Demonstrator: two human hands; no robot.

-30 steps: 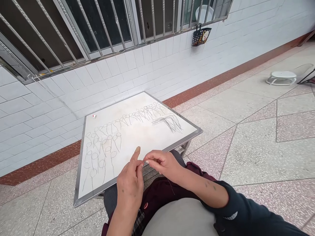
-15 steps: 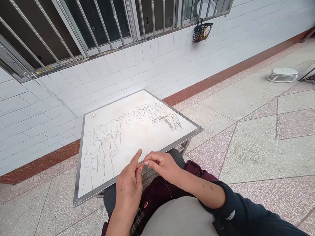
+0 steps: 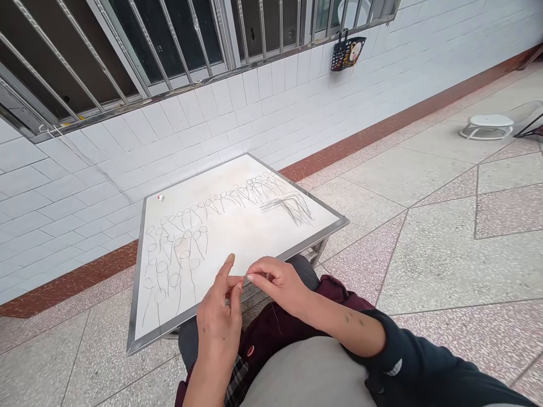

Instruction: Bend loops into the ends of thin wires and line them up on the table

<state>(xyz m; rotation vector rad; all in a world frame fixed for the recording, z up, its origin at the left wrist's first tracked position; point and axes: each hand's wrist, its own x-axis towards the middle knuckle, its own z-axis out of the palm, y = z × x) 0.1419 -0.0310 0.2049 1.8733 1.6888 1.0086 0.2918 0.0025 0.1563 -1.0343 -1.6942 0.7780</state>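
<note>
Above the near edge of the white table, my left hand (image 3: 220,314) and my right hand (image 3: 282,285) meet at the fingertips. Both pinch what looks like a thin dark wire, mostly hidden by the fingers. One finger of the left hand points up, off the pinch. A fine loose end of the wire (image 3: 278,321) hangs under the right hand, over the dark red cloth on my lap. Many wires bent into a round loop with a tail (image 3: 194,264) lie in rows on the tabletop. To their right is a loose bundle of straighter wires (image 3: 292,208).
The metal-edged table (image 3: 229,249) stands by a white tiled wall under a barred window. A small red-and-white item (image 3: 160,198) lies in its far left corner. A black basket (image 3: 348,53) hangs from the bars. A low white stool (image 3: 487,125) stands on the floor at right.
My left hand has shifted slightly left and up, its fingertips a little farther from the right hand's. The hanging wire end has swung left.
</note>
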